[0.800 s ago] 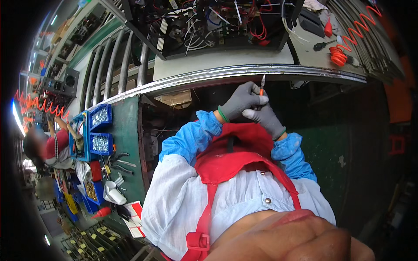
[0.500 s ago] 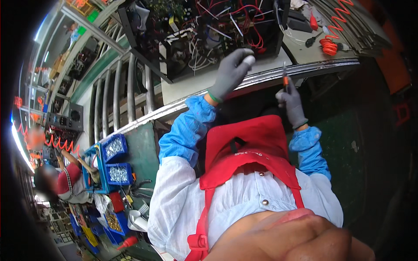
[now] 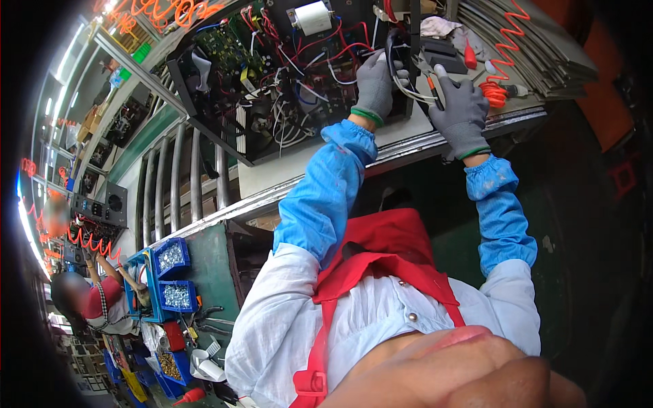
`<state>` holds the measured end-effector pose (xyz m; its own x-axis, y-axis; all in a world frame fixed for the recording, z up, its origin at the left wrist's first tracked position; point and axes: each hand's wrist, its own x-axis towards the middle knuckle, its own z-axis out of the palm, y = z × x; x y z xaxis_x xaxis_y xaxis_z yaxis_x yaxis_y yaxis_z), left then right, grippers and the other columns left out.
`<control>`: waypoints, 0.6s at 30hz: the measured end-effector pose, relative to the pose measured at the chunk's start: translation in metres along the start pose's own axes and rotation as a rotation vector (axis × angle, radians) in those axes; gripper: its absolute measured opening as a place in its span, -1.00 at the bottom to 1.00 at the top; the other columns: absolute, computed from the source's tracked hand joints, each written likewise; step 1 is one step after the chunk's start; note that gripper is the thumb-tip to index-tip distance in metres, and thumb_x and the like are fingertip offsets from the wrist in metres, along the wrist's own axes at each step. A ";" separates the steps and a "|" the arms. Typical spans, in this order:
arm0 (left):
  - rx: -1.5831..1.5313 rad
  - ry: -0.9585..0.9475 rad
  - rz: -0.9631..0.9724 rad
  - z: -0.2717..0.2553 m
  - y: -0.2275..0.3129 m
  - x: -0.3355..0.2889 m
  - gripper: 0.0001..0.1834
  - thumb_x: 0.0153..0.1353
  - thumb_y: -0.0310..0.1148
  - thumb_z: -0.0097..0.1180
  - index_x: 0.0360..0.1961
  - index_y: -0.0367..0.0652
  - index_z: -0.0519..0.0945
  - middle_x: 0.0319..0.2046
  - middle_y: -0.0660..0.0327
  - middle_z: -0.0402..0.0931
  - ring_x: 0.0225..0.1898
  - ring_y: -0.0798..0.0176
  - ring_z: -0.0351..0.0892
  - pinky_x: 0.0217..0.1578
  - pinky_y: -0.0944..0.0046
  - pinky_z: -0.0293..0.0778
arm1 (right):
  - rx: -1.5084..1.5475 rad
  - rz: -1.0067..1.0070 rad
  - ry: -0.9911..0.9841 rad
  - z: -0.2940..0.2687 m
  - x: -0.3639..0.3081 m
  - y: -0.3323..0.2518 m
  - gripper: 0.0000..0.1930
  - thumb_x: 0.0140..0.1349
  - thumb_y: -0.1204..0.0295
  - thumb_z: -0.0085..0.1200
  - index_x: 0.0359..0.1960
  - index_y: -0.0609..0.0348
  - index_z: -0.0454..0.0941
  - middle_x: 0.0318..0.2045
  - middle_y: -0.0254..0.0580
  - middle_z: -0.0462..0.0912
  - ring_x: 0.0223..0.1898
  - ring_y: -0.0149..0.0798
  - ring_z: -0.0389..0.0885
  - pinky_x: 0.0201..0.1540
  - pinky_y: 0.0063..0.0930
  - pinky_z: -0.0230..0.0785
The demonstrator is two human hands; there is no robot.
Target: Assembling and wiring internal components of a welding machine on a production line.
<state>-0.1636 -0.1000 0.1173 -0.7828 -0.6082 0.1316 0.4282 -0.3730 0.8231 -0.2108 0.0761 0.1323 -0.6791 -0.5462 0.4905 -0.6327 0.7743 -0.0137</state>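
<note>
Gloves (image 3: 462,112) are gry w/ grn cuffs (image 3: 368,115), tool (image 3: 431,84) org/blk, sleeves (image 3: 309,197) lt blu, apron (image 3: 384,234) red, coil (image 3: 494,95) @ 2 o'clk org.

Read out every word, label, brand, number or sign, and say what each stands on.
None can be read.
Yellow tag in the open black metal chassis: any print too small.
White cylindrical component there: no print can be made out.
Grey box-shaped unit with round fan grille: any markings too small.

left hand (image 3: 374,88): parts from right hand, now closed on white wires (image 3: 411,94) at chassis (image 3: 216,136) 3 o'clock end | right hand (image 3: 460,112): rises over surface (image 3: 410,126) | orange-handled pliers (image 3: 432,86): tips turn from 12 to 11 o'clock, near wires
</note>
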 end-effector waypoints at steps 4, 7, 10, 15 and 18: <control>-0.127 -0.025 -0.139 0.009 -0.010 0.002 -0.63 0.39 -0.14 0.02 0.00 -0.24 0.45 -0.25 0.06 0.56 -0.33 0.17 0.62 -0.35 0.22 0.62 | -0.039 -0.031 0.039 -0.003 0.006 0.008 -0.20 -0.02 0.15 0.27 0.35 -0.48 0.27 -0.01 -0.06 0.45 0.02 0.05 0.47 0.01 -0.01 0.28; -0.243 -0.170 -0.063 0.005 -0.013 0.015 -0.66 0.41 -0.13 0.01 -0.01 -0.17 0.46 -0.29 0.15 0.53 -0.35 0.25 0.58 -0.35 0.28 0.58 | -0.065 -0.040 0.043 -0.009 0.008 0.004 -0.22 0.01 0.14 0.29 0.35 -0.47 0.27 -0.04 -0.15 0.39 0.04 -0.05 0.38 0.08 -0.05 0.17; -0.215 0.054 0.048 0.012 -0.021 0.020 -0.70 0.38 -0.40 -0.03 0.11 -0.16 0.45 -0.42 0.16 0.54 -0.52 0.27 0.59 -0.59 0.36 0.56 | -0.058 -0.062 0.098 -0.005 0.011 0.005 -0.24 0.01 0.15 0.29 0.33 -0.46 0.30 -0.04 -0.15 0.38 0.03 -0.04 0.37 0.09 -0.04 0.15; -0.218 0.086 0.143 0.011 -0.019 0.018 -0.72 0.37 -0.48 -0.03 0.09 -0.17 0.46 -0.37 0.14 0.59 -0.51 0.30 0.61 -0.59 0.38 0.54 | -0.048 -0.072 0.157 -0.004 0.016 -0.002 -0.26 -0.01 0.23 0.29 0.30 -0.44 0.35 -0.04 -0.15 0.38 0.00 -0.05 0.38 0.09 -0.05 0.14; -0.104 0.047 0.170 0.008 -0.014 0.015 -0.74 0.33 -0.28 0.15 -0.06 -0.20 0.52 -0.34 0.18 0.59 -0.43 0.30 0.62 -0.44 0.33 0.61 | -0.069 -0.073 0.133 -0.005 0.019 -0.006 -0.26 -0.03 0.27 0.29 0.29 -0.42 0.37 -0.04 -0.14 0.38 -0.01 -0.05 0.38 0.08 -0.07 0.14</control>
<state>-0.1850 -0.0980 0.1118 -0.6740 -0.7000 0.2361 0.5990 -0.3308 0.7292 -0.2177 0.0626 0.1460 -0.5741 -0.5582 0.5990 -0.6483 0.7567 0.0838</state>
